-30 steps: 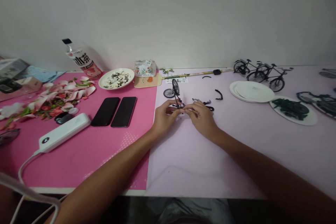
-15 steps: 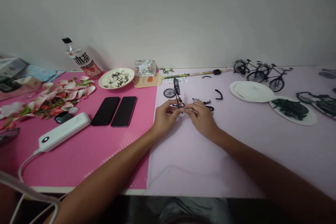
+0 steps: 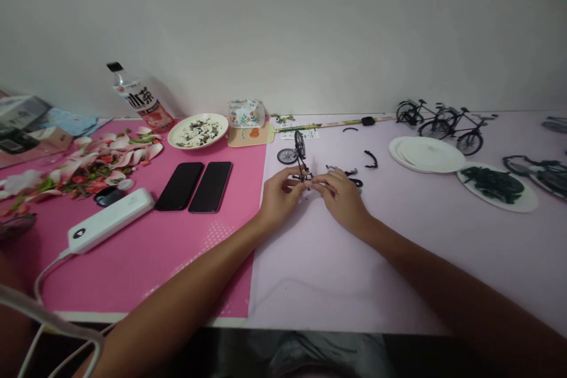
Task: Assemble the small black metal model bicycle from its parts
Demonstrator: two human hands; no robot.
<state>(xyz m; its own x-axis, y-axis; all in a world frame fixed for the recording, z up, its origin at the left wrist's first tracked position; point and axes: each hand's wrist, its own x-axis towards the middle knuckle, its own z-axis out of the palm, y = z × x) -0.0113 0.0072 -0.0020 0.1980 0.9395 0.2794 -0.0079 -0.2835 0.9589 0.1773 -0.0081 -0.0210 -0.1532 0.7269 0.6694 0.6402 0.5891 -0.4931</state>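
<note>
My left hand [image 3: 278,198] and my right hand [image 3: 341,196] meet over the pale pink table top, both pinched on a small black model bicycle frame [image 3: 303,176]. One wheel [image 3: 300,144] stands up from the frame above my fingers. A loose wheel [image 3: 286,156] lies flat just behind my left hand. Small black parts [image 3: 354,177] lie beside my right hand, and a curved black piece [image 3: 370,159] lies a little farther back.
Two black phones [image 3: 195,186] and a white power bank [image 3: 108,220] lie on the pink mat at left, with petals [image 3: 93,162], a bottle [image 3: 140,98] and a bowl [image 3: 198,130]. At right are stacked white plates [image 3: 426,153], a plate of dark parts [image 3: 496,186] and finished model bicycles [image 3: 443,118].
My hands stay on the small frame with only slight finger movement. The view has shifted a little.
</note>
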